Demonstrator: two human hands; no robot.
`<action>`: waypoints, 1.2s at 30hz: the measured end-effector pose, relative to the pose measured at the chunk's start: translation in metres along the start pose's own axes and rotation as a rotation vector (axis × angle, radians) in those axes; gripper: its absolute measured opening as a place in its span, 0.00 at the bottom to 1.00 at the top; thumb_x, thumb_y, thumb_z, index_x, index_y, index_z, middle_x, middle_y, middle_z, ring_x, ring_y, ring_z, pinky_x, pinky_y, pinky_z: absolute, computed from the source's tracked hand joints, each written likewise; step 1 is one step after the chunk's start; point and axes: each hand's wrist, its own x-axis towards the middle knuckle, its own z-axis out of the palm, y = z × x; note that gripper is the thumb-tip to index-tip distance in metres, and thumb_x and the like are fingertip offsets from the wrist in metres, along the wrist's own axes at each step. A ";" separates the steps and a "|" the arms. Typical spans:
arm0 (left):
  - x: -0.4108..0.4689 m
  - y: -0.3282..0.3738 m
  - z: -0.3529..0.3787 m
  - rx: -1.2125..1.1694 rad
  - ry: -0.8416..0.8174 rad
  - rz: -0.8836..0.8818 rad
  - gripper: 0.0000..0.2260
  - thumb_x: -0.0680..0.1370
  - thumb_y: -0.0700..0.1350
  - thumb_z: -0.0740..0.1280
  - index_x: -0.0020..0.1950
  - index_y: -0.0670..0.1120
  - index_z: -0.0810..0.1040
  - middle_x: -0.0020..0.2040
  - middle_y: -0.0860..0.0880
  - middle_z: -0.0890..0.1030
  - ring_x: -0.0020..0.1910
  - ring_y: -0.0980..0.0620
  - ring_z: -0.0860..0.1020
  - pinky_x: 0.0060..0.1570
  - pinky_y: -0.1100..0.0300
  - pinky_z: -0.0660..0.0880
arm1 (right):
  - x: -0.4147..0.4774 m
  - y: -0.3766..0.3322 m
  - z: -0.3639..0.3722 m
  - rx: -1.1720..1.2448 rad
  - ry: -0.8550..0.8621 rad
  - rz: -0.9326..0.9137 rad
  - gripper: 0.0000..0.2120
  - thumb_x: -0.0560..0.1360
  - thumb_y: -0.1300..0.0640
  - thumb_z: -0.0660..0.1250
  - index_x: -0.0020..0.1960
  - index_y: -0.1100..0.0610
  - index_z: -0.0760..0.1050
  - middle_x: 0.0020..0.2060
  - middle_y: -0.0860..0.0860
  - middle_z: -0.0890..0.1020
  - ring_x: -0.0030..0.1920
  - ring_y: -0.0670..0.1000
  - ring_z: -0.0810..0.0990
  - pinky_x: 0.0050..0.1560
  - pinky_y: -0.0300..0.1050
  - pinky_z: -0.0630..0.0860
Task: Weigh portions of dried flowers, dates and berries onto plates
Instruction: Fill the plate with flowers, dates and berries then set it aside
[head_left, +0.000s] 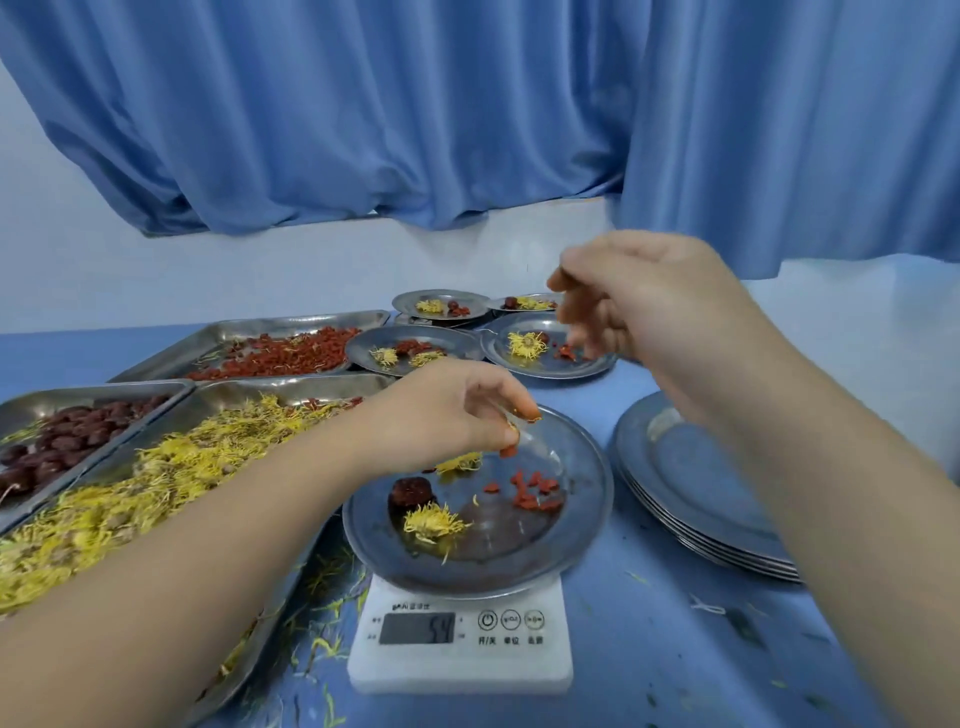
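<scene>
While left hand (447, 410) pinches berries (509, 451), blurred right hand (649, 306) perhaps curls; grip unclear.

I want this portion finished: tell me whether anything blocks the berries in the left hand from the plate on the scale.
Nothing visible does. The left hand pinches berries just above the plate, over its bare far side. The right hand hovers farther back, clear of it.

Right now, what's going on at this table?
A person is portioning dried ingredients. Their left hand pinches red berries over the plate on the scale, which already holds a date, yellow flowers and more berries. The right hand is raised, blurred, near the filled plates behind. Supply trays sit left; empty plates are stacked right.
</scene>
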 end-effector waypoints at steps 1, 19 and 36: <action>-0.001 0.001 0.002 0.027 0.038 0.010 0.08 0.75 0.40 0.72 0.48 0.54 0.82 0.41 0.59 0.84 0.41 0.62 0.82 0.40 0.68 0.78 | -0.010 0.007 -0.005 -0.030 0.023 -0.003 0.11 0.75 0.57 0.65 0.34 0.55 0.79 0.26 0.49 0.79 0.25 0.47 0.75 0.27 0.38 0.72; -0.043 -0.024 0.022 -0.072 0.360 -0.035 0.09 0.79 0.42 0.66 0.52 0.57 0.79 0.45 0.57 0.84 0.43 0.60 0.82 0.43 0.70 0.76 | -0.097 0.077 -0.007 -0.822 -0.146 -0.321 0.06 0.77 0.51 0.61 0.42 0.47 0.74 0.24 0.40 0.70 0.31 0.43 0.72 0.30 0.34 0.61; -0.056 -0.025 0.029 -0.191 0.379 -0.031 0.09 0.77 0.39 0.69 0.49 0.53 0.82 0.45 0.52 0.85 0.44 0.55 0.83 0.46 0.62 0.80 | -0.096 0.084 -0.009 -0.750 -0.081 -0.171 0.04 0.73 0.48 0.62 0.39 0.44 0.73 0.26 0.42 0.75 0.28 0.45 0.73 0.30 0.32 0.68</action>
